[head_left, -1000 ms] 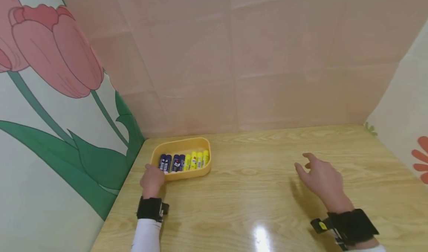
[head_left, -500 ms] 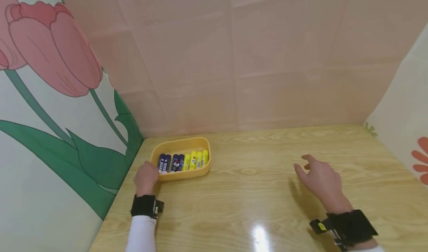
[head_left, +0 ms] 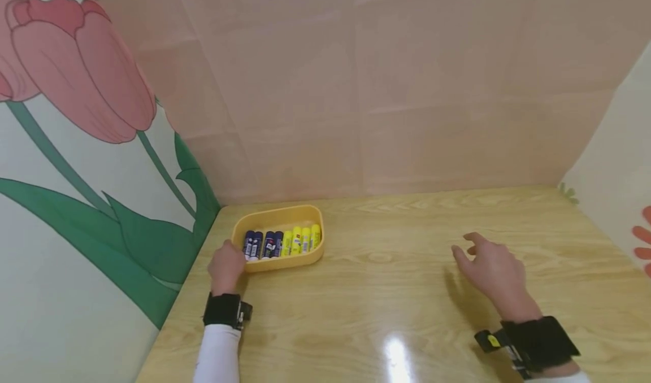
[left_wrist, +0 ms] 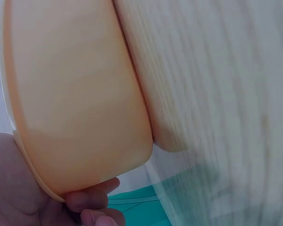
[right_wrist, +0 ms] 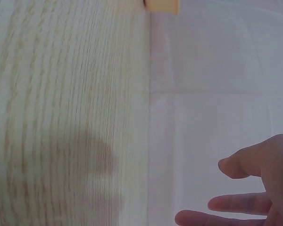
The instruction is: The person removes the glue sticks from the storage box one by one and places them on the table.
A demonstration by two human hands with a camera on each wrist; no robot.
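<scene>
A shallow yellow-orange plastic bin stands at the back left of the table. Inside it lie several navy glue sticks on the left and several yellow glue sticks on the right, side by side in a row. My left hand grips the bin's rim at its near left corner. In the left wrist view the fingertips curl against the outer wall of the bin. Far to the right, my right hand hovers over the table with thumb and fingers spread apart, holding nothing.
The wood-grain table runs back to a pinkish cloth wall. A tulip-patterned panel borders its left side, close to the bin and my left arm. Another patterned panel borders the right.
My left hand has shifted slightly left around the bin's near corner. The bin and its glue sticks stay in place on the table, and the right hand has hardly moved.
</scene>
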